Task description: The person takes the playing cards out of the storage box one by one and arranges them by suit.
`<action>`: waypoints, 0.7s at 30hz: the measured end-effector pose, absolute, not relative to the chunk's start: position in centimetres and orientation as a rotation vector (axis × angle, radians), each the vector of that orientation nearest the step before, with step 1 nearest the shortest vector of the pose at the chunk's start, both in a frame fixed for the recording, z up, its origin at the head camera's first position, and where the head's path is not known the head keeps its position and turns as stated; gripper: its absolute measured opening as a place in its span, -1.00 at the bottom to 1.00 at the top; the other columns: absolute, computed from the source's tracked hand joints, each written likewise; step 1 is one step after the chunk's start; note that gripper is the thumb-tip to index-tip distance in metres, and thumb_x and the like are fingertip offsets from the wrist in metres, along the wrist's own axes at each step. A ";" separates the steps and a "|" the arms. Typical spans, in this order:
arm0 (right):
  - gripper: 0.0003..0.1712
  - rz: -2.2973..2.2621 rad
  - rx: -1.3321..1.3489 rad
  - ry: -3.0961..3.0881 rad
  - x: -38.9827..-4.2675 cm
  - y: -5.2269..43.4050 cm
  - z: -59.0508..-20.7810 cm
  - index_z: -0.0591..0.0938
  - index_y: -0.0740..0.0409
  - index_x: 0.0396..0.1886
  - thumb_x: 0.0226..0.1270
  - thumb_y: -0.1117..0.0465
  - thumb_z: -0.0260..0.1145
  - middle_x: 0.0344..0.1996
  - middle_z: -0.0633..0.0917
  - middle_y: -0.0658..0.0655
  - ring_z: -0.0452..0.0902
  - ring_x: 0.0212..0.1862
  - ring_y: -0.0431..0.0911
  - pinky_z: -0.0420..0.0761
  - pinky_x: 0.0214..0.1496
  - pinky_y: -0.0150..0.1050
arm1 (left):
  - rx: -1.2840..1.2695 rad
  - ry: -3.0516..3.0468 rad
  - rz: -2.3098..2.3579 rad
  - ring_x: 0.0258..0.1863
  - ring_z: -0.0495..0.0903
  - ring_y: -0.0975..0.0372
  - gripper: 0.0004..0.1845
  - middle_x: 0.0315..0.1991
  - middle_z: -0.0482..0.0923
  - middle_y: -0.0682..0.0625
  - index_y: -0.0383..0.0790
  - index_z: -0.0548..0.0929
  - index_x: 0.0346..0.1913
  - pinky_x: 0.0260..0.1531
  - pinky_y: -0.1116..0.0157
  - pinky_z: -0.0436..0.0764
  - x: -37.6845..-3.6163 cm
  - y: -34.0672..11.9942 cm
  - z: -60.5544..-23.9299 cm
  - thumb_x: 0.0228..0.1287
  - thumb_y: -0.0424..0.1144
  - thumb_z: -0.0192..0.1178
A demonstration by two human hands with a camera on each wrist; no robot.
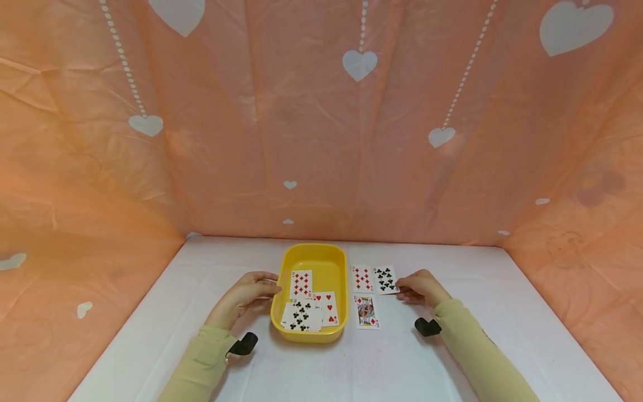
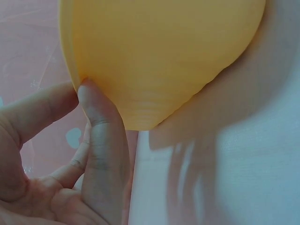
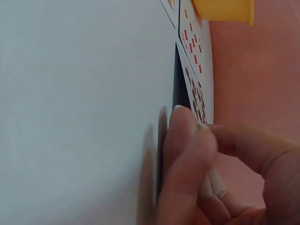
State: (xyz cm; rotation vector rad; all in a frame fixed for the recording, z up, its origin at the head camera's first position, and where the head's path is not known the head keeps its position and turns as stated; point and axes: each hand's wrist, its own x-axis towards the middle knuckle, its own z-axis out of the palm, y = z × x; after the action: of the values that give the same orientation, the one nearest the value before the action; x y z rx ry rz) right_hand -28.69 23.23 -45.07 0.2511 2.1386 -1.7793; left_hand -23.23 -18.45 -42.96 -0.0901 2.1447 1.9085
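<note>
Head view | left hand (image 1: 246, 296) pinches tray (image 1: 312, 337) by left edge | right hand (image 1: 423, 286) pinches clubs card (image 1: 385, 279) by near-right corner | step: apparently pickup | next likely needs steady lift

Creased peach-orange cloth (image 1: 301, 139) hung at the back and both sides, pale printed hearts (image 1: 359, 65) of several sizes, dotted lines (image 1: 363, 27) running down to some, white-covered table (image 1: 351, 374) meeting the cloth's lower edge
</note>
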 end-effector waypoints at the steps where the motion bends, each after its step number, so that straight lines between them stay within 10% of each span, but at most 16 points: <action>1: -0.78 -1.762 0.253 2.155 -28.7 23.2 -45.0 0.54 0.51 -0.24 0.18 0.39 0.26 -0.66 0.65 0.11 0.59 -0.63 -0.20 0.60 -0.54 -0.38 | -0.086 2.144 1.905 -0.34 0.62 0.18 -0.53 -0.21 0.62 -0.20 -0.53 0.43 0.08 -0.27 0.24 0.62 -23.2 -18.5 -43.0 0.15 -0.37 0.29; 21: -0.76 -1.700 0.241 2.249 -28.3 23.0 -44.8 0.57 0.56 -0.28 0.21 0.37 0.26 -0.71 0.63 0.10 0.58 -0.66 -0.18 0.53 -0.63 -0.42 | -0.036 2.098 1.945 -0.48 0.60 0.27 -0.51 -0.26 0.64 -0.19 -0.61 0.37 0.11 -0.40 0.33 0.63 -23.4 -18.4 -42.9 0.16 -0.45 0.26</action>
State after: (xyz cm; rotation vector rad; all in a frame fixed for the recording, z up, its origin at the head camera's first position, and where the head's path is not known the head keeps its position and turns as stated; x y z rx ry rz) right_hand -28.30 23.02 -44.79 0.2409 2.2490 -1.6996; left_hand -23.37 -18.44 -42.94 -0.0365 2.0981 1.9454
